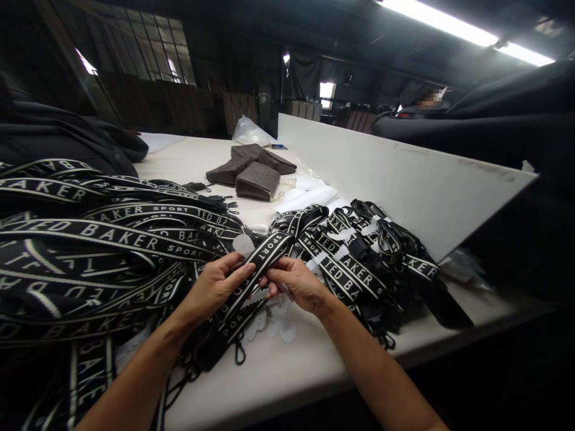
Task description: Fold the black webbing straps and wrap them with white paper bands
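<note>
A black webbing strap (267,254) with white lettering and pale edge stripes runs between my hands, folded over on itself. My left hand (219,280) is closed on it, the thumb lying along its near side. At the left fingertips shows a rounded white piece (243,245), and I cannot tell whether the fingers pinch it. My right hand (294,281) grips the same strap from the right, with its fingertips partly hidden behind the webbing. Below the hands, several white tabs (283,323) with rounded ends lie on the table. A black snap hook (240,352) hangs close by.
A large heap of similar straps (112,239) covers the left side. Bundled straps with white bands (345,269) lie to the right, before an upright white board (386,173). Further back are brown quilted bags (258,179), white paper (308,197) and a clear plastic bag (251,130).
</note>
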`<state>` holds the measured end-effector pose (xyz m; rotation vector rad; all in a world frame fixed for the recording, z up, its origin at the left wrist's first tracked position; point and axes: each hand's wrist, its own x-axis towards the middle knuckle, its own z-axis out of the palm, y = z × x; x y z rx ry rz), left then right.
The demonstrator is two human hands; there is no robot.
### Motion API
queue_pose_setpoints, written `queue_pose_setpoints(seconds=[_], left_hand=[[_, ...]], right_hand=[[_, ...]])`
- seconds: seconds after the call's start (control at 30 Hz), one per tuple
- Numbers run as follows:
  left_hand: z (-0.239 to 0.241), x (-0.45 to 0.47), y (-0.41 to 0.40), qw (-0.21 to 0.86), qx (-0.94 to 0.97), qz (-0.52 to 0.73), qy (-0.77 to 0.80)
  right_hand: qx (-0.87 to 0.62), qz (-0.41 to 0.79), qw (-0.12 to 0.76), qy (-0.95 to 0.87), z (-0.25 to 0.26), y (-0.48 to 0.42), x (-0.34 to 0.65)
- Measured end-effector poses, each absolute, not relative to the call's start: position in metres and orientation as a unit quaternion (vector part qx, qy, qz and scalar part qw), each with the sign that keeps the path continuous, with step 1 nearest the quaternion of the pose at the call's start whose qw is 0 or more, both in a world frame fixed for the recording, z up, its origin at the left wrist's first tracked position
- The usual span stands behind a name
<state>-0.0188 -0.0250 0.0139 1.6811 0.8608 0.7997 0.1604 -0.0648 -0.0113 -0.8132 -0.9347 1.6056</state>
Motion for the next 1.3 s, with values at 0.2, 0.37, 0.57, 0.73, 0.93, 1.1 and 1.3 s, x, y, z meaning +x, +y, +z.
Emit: queue_pose_setpoints(seconds=[0.2, 0.37, 0.57, 0.73, 0.93, 1.1, 1.3], left_hand=[[0.011, -0.018, -0.025, 0.512, 0.714, 0.32, 0.355], [0.004, -0.018, -0.017, 0.397, 0.738, 0.388, 0.382], [-0.003, -0.018, -0.017, 0.34, 0.778, 0.351, 0.395], [-0.002, -0.018, -0.016, 0.376, 0.787, 0.318, 0.371], [-0.007, -0.018, -0.012, 0.38, 0.776, 0.317, 0.392], [-0.013, -0.012, -0.015, 0.398, 0.776, 0.335, 0.357], [-0.016, -0.008, -0.019, 0.311, 0.805, 0.33, 0.382]], right_hand=[[-0.354, 0.657, 0.543, -0.386, -0.017, -0.062, 0.156], [-0.415, 0.573, 0.552, -0.441, -0.018, -0.063, 0.159], [-0.422, 0.507, 0.593, -0.461, -0.016, -0.063, 0.158], [-0.39, 0.614, 0.553, -0.406, -0.015, -0.064, 0.162], [-0.392, 0.574, 0.538, -0.477, -0.018, -0.063, 0.164], [-0.47, 0.236, 0.545, -0.653, -0.02, -0.064, 0.162], [-0.485, 0.278, 0.57, -0.602, -0.028, -0.059, 0.156]])
